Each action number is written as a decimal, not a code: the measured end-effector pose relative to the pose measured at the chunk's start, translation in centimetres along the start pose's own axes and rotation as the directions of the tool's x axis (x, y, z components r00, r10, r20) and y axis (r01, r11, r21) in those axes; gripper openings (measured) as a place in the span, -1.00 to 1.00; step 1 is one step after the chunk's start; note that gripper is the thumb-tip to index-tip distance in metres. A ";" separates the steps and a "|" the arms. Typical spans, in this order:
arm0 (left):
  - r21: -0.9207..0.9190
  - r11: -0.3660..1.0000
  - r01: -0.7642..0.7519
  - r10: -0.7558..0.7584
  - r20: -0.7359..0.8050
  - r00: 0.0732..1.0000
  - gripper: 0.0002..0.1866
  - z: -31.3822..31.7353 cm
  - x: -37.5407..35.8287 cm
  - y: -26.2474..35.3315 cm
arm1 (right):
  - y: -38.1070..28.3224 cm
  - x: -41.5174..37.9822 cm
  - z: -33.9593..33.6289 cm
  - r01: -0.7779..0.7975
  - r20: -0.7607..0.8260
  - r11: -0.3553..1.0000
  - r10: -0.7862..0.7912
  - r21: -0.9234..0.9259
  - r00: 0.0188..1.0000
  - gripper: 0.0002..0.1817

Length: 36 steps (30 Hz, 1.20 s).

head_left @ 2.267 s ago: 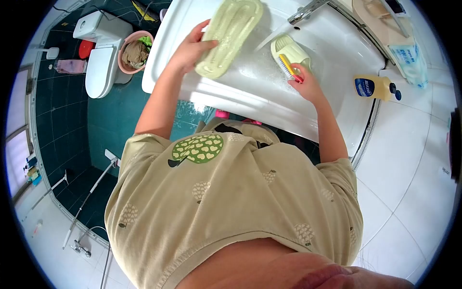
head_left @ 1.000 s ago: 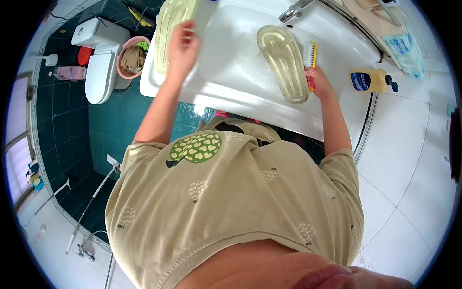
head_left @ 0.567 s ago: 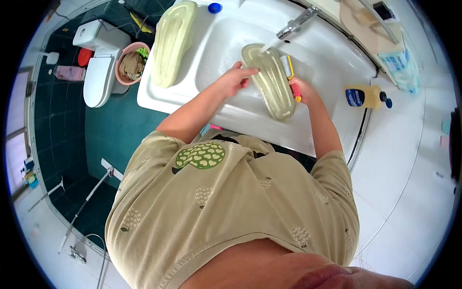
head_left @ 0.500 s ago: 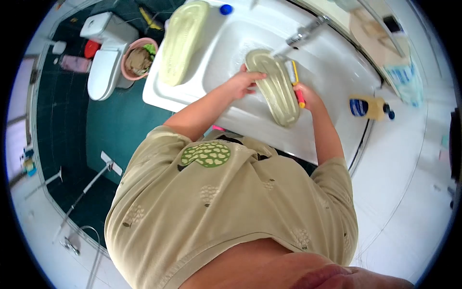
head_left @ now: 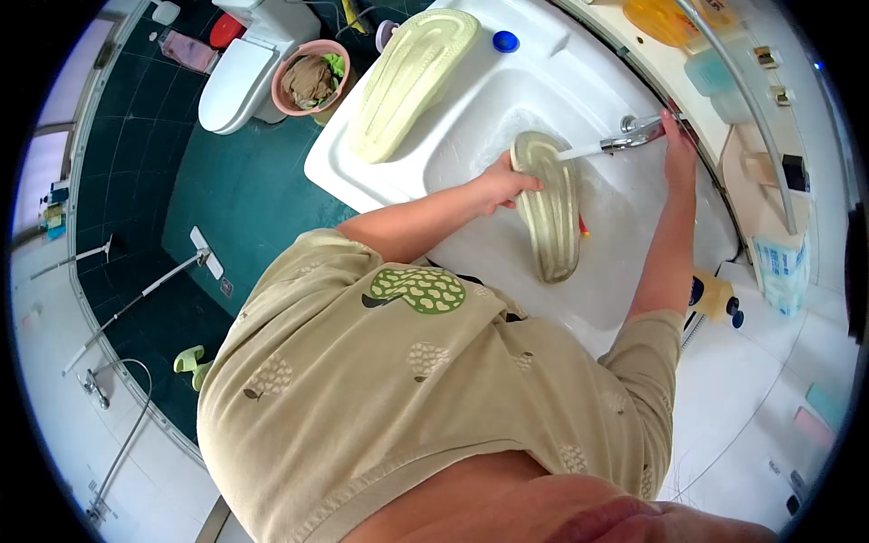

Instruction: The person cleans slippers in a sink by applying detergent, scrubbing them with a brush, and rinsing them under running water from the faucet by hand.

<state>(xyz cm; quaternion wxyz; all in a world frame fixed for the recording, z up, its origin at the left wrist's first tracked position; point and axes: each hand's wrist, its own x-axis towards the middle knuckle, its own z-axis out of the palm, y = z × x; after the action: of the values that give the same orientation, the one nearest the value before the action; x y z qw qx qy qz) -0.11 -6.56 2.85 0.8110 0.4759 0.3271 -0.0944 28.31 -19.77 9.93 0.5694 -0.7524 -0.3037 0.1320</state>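
My left hand grips the left edge of a pale yellow-green slipper, tilted over the white basin with its ridged sole-like face up. My right hand is at the far end of the chrome tap, fingers around its handle and partly hidden. A white stream, apparently water, runs from the spout onto the slipper's upper end. Behind the slipper's right edge, the red and yellow end of a brush-like tool shows; the rest is hidden. A matching slipper lies on the basin's left ledge.
A blue cap sits on the rim. At the right stands a yellowish bottle, near a blue-white packet. A shelf runs along the wall. Left are a pink bucket with cloths and a toilet.
My right hand has let go of the red and yellow tool, now in the basin, and moved up to the tap. The left hand keeps the slipper. The view has shifted.
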 end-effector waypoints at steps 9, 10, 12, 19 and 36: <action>-0.025 0.997 -0.072 0.073 0.032 0.997 -0.33 -0.3 -0.1 0.2 | 2.6 3.0 -1.0 0.299 -0.100 0.898 -0.347 -0.322 0.933 -0.68; -0.056 0.995 -0.083 0.085 0.027 0.996 -0.34 -0.1 -0.5 0.6 | 1.5 2.4 0.0 0.297 -0.098 0.899 -0.344 -0.322 0.934 -0.68; -0.091 0.992 -0.093 0.095 0.022 0.995 -0.35 0.2 -0.5 0.6 | -0.4 1.5 1.9 -0.054 -0.342 0.996 0.026 -0.070 0.939 -0.64; -0.093 0.987 -0.134 0.135 0.008 0.991 -0.43 -0.1 0.4 0.4 | 3.9 3.6 -3.6 0.087 -0.002 0.953 -0.092 -0.289 0.996 -0.57; -0.046 0.983 -0.179 0.179 -0.015 0.984 -0.43 0.4 0.0 0.6 | 3.2 -2.6 -1.6 -0.017 -0.174 0.987 -0.011 -0.162 0.985 -0.78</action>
<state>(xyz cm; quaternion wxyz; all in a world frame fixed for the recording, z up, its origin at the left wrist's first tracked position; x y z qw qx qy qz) 0.35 -6.60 3.39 0.8253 0.4847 0.2896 -0.0106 28.11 -23.13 7.02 0.5303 -0.8054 -0.2615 0.0413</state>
